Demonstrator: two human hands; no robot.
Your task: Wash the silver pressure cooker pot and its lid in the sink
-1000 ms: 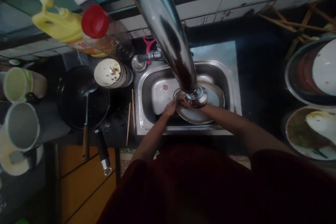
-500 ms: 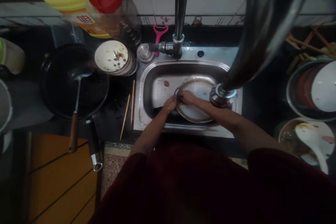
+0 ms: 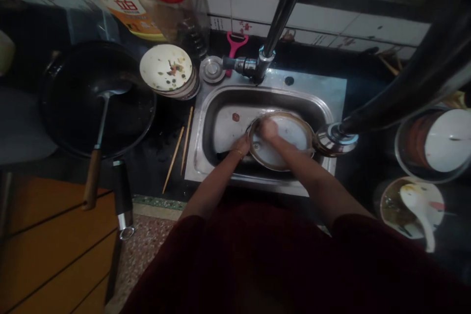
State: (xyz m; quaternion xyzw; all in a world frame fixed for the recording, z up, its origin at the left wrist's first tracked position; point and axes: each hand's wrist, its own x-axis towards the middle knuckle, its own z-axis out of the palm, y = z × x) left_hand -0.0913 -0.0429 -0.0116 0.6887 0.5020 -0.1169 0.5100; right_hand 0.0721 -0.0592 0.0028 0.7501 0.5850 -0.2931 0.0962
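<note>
In the steel sink [image 3: 228,130] lies a round, shallow pan [image 3: 294,132] with a brownish rim and a pale, wet-looking inside. My left hand [image 3: 243,144] is closed on the pan's left edge, its fingertips partly hidden by the rim. Inside the pan, near its upper left, my right hand [image 3: 269,128] is bunched and blurred by motion; what it holds, if anything, cannot be made out. A dark part like a handle shows beneath my left wrist. A small brown scrap [image 3: 235,117] lies on the sink floor left of the pan.
The faucet's spray head [image 3: 336,138] hangs over the sink's right edge. At left stand stacked dirty bowls [image 3: 165,66], chopsticks [image 3: 172,159] and a wok [image 3: 73,113] with a spatula [image 3: 97,157]. At right are a pot [image 3: 401,157] and a bowl with a white spoon [image 3: 415,206].
My right hand has moved up and right inside the pan, away from my left hand, which stays at the rim. The camera view has turned and shifted slightly.
</note>
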